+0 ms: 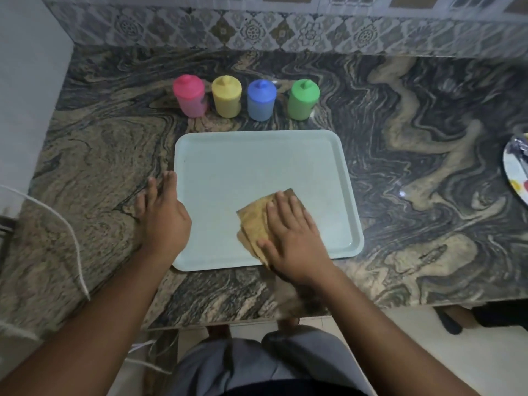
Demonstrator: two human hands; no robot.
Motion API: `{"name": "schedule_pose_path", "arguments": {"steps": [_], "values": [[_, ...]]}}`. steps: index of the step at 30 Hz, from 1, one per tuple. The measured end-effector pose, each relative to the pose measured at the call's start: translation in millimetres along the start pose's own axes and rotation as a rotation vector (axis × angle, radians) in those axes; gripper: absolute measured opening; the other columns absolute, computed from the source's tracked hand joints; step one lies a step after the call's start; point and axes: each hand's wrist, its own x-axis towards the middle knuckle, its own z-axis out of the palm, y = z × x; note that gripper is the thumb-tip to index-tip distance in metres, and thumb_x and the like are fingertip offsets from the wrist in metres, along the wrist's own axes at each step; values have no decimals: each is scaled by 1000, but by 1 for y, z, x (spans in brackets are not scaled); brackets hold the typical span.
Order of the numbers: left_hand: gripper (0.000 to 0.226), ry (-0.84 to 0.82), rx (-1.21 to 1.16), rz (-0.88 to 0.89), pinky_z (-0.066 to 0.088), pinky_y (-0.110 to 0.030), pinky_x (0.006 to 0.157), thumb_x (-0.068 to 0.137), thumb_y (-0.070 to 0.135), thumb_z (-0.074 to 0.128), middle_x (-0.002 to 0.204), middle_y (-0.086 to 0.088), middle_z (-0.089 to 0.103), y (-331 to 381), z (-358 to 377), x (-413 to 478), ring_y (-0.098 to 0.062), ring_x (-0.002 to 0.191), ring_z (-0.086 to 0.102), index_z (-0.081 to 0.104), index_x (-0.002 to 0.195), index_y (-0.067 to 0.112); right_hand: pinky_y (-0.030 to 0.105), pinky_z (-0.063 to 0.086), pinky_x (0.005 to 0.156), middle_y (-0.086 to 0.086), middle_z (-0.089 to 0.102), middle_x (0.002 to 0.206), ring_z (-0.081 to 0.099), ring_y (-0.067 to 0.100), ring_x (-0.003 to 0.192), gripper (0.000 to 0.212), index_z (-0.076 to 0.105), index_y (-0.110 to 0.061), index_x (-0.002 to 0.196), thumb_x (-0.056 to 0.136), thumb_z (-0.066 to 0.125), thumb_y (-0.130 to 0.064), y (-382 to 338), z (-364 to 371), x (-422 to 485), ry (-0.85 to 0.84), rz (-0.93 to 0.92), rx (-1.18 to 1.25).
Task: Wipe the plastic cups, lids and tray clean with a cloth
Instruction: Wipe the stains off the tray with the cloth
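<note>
Along the far side stand a pink lidded plastic cup, a yellow lidded plastic cup, a blue lidded plastic cup and a green lidded plastic cup (left to right). The rectangular plastic tray is pale mint. The folded cloth is mustard-tan. The stone counter swirls black, grey and tan; the far wall tiles carry grey-and-ochre floral motifs.

A swirled brown and grey stone counter fills most of the view, backed by a strip of patterned tiles and meeting a plain wall at the left. A colourful plate lies at the counter's right edge, cut off by the frame. A white cord curves over the left side.
</note>
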Motion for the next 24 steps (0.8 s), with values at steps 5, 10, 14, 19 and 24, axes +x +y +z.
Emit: {"name": "schedule_pose_path", "arguments": {"steps": [5, 10, 14, 19, 24], "values": [[60, 52, 22, 116, 17, -55, 119, 95, 3, 38, 158, -11, 34, -3, 4, 6, -35, 150, 18, 28, 153, 14, 45, -11, 126, 14, -15, 170, -18, 33, 157, 81, 1, -11, 164, 102, 22, -59, 34, -26, 43, 78, 340, 12], [57, 29, 27, 60, 18, -51, 119, 97, 10, 37, 159, -12, 30, -6, 6, 6, -35, 149, 19, 29, 153, 20, 47, -4, 128, 11, -4, 172, -9, 32, 159, 69, 13, -17, 164, 105, 31, -49, -71, -13, 143, 81, -3, 46], [55, -9, 46, 23, 16, -50, 121, 96, 24, 30, 161, -12, 26, -7, 5, 9, -33, 149, 18, 30, 151, 21, 44, 0, 128, 5, 2, 173, -6, 27, 159, 78, 19, -23, 163, 92, 6, -53, -109, 10, 112, -23, -288, -23], [60, -14, 25, 45, 17, -50, 120, 96, 19, 31, 162, -8, 24, -10, 5, 9, -32, 151, 14, 18, 153, 29, 43, 6, 129, 2, 4, 173, -5, 23, 160, 69, 23, -26, 163, 101, 23, -56, -41, 13, 46, -20, -330, -74], [59, 50, 16, 96, 13, -49, 120, 95, 5, 39, 158, -7, 34, -3, 3, 4, -29, 151, 17, 29, 153, 15, 44, 5, 128, 0, -2, 173, -8, 22, 159, 71, 15, -29, 164, 100, 20, -58, -2, -8, 68, 90, -23, -18]]}}
